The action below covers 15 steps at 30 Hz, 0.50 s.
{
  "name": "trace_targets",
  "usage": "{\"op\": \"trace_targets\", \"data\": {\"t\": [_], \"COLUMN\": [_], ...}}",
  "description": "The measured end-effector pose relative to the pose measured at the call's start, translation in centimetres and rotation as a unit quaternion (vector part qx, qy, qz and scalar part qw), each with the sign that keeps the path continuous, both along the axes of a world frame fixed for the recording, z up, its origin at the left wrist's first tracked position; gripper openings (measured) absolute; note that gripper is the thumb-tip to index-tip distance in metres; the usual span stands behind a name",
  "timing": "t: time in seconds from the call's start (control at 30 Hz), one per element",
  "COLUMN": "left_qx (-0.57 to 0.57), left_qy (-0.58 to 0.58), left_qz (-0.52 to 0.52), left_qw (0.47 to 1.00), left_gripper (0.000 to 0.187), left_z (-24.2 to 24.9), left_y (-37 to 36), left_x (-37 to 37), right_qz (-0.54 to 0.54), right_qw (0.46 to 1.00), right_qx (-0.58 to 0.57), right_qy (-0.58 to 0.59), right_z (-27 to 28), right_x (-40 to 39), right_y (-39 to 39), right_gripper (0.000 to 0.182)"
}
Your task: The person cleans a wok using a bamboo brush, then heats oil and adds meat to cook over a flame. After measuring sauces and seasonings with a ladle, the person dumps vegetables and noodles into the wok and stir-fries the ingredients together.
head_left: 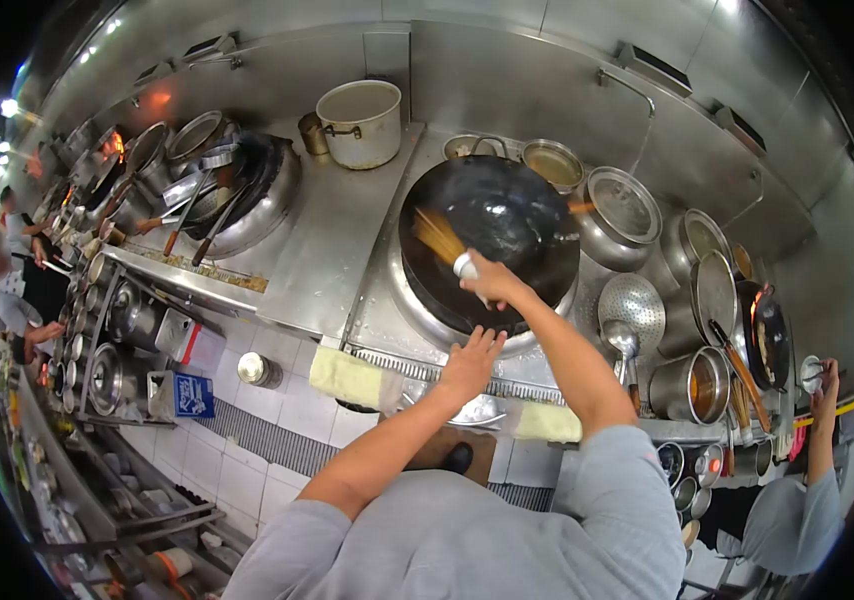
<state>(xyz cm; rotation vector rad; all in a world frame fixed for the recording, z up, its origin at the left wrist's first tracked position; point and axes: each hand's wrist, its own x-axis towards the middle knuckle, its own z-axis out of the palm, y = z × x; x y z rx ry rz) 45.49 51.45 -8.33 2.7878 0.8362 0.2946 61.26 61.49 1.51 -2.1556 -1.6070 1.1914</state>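
Note:
My right hand (495,280) is closed around the white-wrapped handle of a bamboo brush (437,235). The brush's splayed bristles, slightly blurred, are over the left part of a large black wok (522,215). Wet, shiny patches show on the wok's dark inside. My left hand (473,362) is at the wok's near edge, fingers apart and pointing forward, with nothing in its grasp; whether it touches the rim I cannot tell. Folded yellowish cloths (347,377) lie along the stove's front edge, to the left and right of my left forearm.
A big pot (359,125) stands at the back left. Right of the wok are a perforated skimmer (632,310), a ladle (620,340) and lidded pots (623,205). Another person's hand (827,385) is at the far right. More people are at the far left.

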Motion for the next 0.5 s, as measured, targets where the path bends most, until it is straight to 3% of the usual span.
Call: {"op": "trace_targets", "data": {"t": [0.03,0.1,0.13,0.17,0.23,0.3,0.33,0.43,0.5], "left_qx": [0.007,-0.006,-0.034,-0.061,-0.063,-0.085,-0.06,-0.049,-0.059], "left_qy": [0.006,0.025,0.011,-0.005,-0.015,-0.003,-0.004,0.005,0.01], "left_qz": [0.006,0.002,0.004,0.004,-0.001,0.0,0.006,-0.004,-0.014], "left_qw": [1.0,1.0,0.999,0.998,0.998,0.996,0.998,0.999,0.998], "left_gripper": [0.074,0.074,0.074,0.074,0.074,0.074,0.072,0.075,0.076], "left_z": [-0.2,0.4,0.8,1.2,1.9,1.4,0.8,1.3,1.5], "left_y": [0.1,-0.9,-0.5,-0.2,1.0,0.7,1.0,1.4,1.3], "left_x": [0.4,0.2,0.2,0.3,0.7,-0.9,-1.2,-2.0,-2.4], "right_qz": [0.013,-0.035,-0.097,-0.152,-0.14,0.085,0.075,-0.048,-0.294], "right_qw": [0.999,0.995,0.972,0.877,0.922,0.954,0.955,0.958,0.868], "right_qx": [-0.006,-0.092,0.067,0.218,0.163,0.087,0.085,0.046,0.197], "right_qy": [0.045,0.007,-0.202,-0.401,-0.323,-0.274,-0.273,-0.279,-0.348], "right_z": [0.9,-1.6,-3.7,-4.8,-2.3,0.3,0.2,-1.2,1.0], "right_x": [1.2,10.8,13.7,15.3,13.7,10.5,12.1,20.1,19.8], "right_y": [-1.7,-1.2,-2.7,-4.5,-6.9,-11.7,-12.1,-15.6,-18.3], "right_gripper": [0.085,0.081,0.081,0.081,0.084,0.085,0.085,0.085,0.079]}}
